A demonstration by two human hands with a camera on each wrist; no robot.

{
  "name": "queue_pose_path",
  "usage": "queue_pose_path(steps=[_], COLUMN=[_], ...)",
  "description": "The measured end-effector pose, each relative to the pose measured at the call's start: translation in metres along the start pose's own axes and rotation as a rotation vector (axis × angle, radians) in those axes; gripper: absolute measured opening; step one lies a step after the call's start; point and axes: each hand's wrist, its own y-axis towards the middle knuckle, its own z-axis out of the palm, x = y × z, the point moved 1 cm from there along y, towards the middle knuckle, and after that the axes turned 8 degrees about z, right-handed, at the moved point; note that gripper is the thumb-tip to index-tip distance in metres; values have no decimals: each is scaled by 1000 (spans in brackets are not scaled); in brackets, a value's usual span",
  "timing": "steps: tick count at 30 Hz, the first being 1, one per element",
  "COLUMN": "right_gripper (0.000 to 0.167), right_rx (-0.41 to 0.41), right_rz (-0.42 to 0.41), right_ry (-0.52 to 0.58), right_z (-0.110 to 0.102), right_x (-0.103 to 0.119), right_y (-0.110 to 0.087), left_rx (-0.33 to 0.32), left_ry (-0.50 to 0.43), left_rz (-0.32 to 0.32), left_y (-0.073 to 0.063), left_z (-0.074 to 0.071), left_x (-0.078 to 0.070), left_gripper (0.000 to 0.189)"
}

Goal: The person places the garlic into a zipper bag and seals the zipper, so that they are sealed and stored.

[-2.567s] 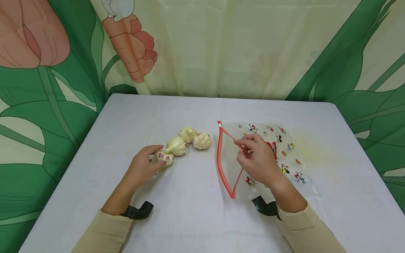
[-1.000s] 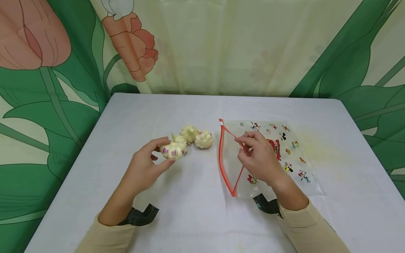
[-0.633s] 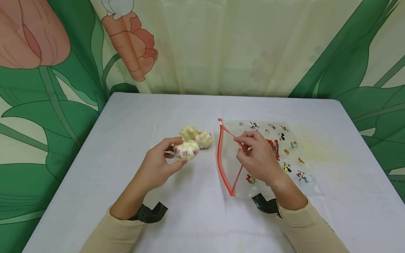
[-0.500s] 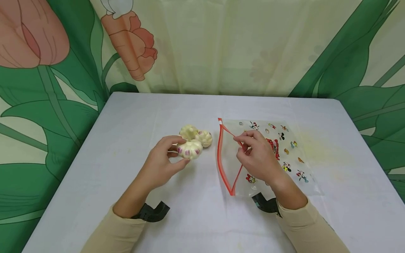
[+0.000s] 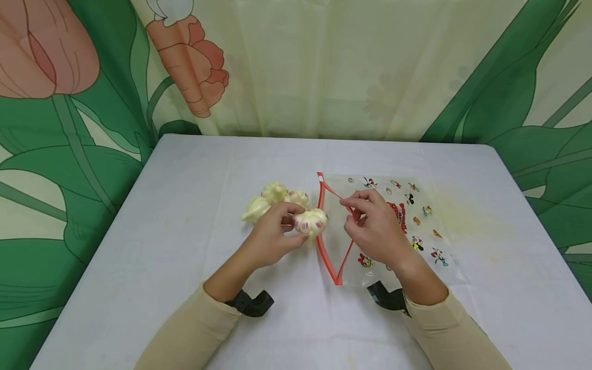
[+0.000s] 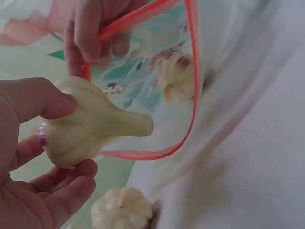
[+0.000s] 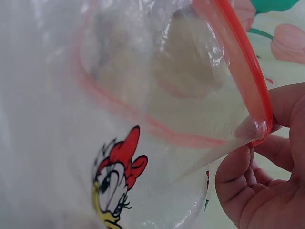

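Observation:
My left hand (image 5: 273,234) holds a garlic bulb (image 5: 311,222) between thumb and fingers, at the red-edged mouth of a clear zip bag (image 5: 427,257). In the left wrist view the held bulb's stem points toward that mouth. My right hand (image 5: 376,221) pinches the upper red edge (image 7: 259,95) and lifts it, so the mouth gapes. Another garlic bulb (image 6: 176,78) shows within the mouth in the left wrist view. Behind my left hand three more lie on the table: a long-stemmed bulb (image 5: 256,209), a rounder one (image 5: 274,191) and a partly covered one (image 5: 297,197).
A white cloth covers the table (image 5: 139,288). Behind it hangs a curtain (image 5: 324,67) printed with flowers and leaves. Cartoon figures such as a duck with a red bow (image 7: 119,174) decorate the bag. Black wrist mounts (image 5: 252,303) sit at both cuffs.
My left hand took hold of the nearest garlic bulb, raised it and carried it right to the bag's mouth. My right hand has kept its pinch on the bag's edge.

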Motion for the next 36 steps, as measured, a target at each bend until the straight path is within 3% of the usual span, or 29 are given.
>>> queue_pose_path(steps=[6, 12, 23, 33, 36], right_gripper=[29, 29, 29, 30, 29], right_rx=[-6, -13, -10, -24, -26], right_rz=[-18, -27, -7, -26, -28], right_ry=[-4, 1, 20, 26, 24], right_z=[-1, -2, -3, -4, -3], right_x=[0, 0, 1, 2, 1], right_y=[0, 0, 0, 0, 1], left_rx=[21, 53, 82, 175, 196], left_ry=[58, 39, 143, 402, 451], left_rz=[69, 12, -23, -61, -41], left_y=[9, 17, 33, 34, 35], left_z=[23, 38, 60, 70, 72], left_x=[9, 10, 7, 2, 2], left_gripper=[42, 43, 35, 42, 33])
